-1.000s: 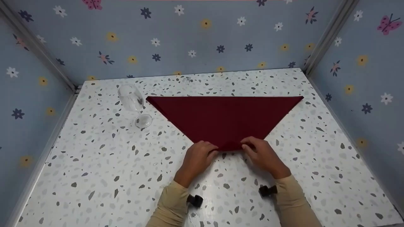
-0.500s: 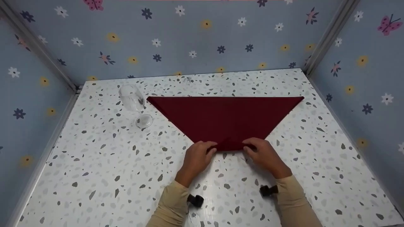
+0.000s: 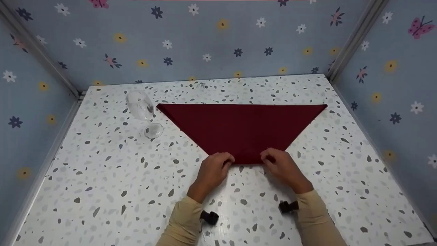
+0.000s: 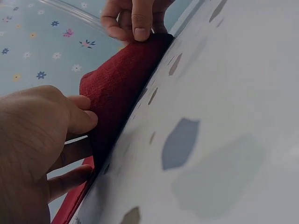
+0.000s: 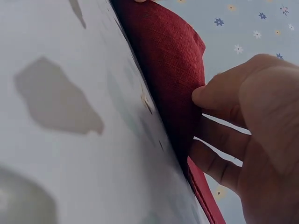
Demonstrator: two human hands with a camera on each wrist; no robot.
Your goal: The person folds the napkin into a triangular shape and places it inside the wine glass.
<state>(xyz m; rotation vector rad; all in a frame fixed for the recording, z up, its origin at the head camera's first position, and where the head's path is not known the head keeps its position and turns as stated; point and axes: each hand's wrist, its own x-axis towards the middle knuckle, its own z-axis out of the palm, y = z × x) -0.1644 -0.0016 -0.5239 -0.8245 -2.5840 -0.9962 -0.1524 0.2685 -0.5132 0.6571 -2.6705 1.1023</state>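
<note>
A dark red cloth napkin point(image 3: 242, 130) lies on the table with its long straight edge at the back and its sides narrowing toward the person. Its near edge is turned up into a narrow fold between the two hands. At the left end of this fold, my left hand point(image 3: 210, 172) pinches the cloth between thumb and fingers. My right hand point(image 3: 286, 171) pinches the other end in the same way. From the right wrist view, the folded cloth point(image 5: 168, 56) bulges up off the table, with the thumb on its near face and fingers behind.
An upright clear stemmed glass point(image 3: 140, 106) stands left of the napkin's far left corner. Flower-patterned panels point(image 3: 211, 41) close off the back and both sides of the speckled white table point(image 3: 119, 191). A black wrist camera point(image 3: 210, 218) sits inside each forearm.
Both hands stay at the napkin's near edge. The fold between them looks slightly straighter and fuller than a second ago. The glass has not moved; the head view has shifted a little.
</note>
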